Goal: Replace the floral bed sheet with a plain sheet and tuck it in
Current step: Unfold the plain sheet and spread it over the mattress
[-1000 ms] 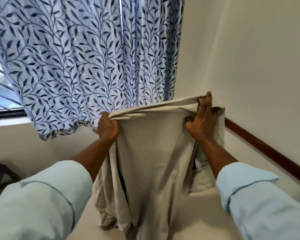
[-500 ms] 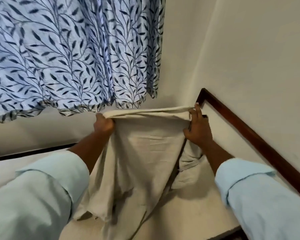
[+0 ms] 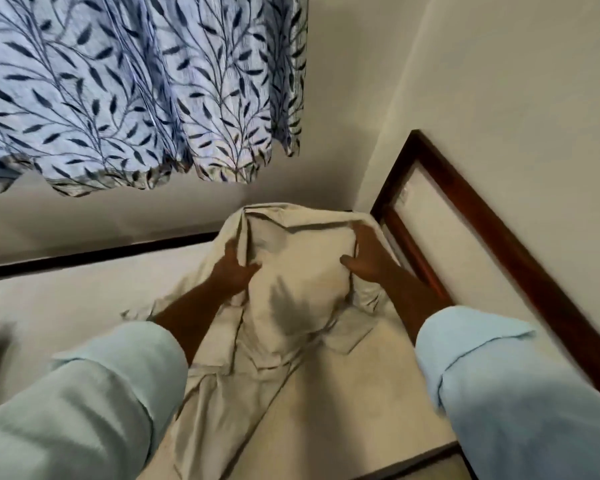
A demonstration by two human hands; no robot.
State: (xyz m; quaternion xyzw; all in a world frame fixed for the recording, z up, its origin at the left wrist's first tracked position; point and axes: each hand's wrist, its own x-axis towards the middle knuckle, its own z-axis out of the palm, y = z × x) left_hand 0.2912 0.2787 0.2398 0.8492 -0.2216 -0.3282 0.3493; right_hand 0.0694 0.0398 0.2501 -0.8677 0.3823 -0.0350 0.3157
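Note:
A plain beige sheet (image 3: 295, 271) lies bunched over the far right corner of the bare cream mattress (image 3: 354, 393). My left hand (image 3: 234, 268) grips a fold of it on the left side. On the other side, my right hand (image 3: 369, 258) holds the sheet's edge with fingers spread, close to the mattress corner. The rest of the sheet trails toward me in folds between my arms. No floral sheet is in view.
A dark wooden bed frame (image 3: 492, 237) runs along the right, against the cream wall (image 3: 516, 98). A blue leaf-patterned curtain (image 3: 136, 91) hangs above the far edge of the bed. Light blue sleeves cover both forearms.
Both hands have brought the sheet's top edge down from chest height onto the far right corner of the mattress. The view has tilted downward.

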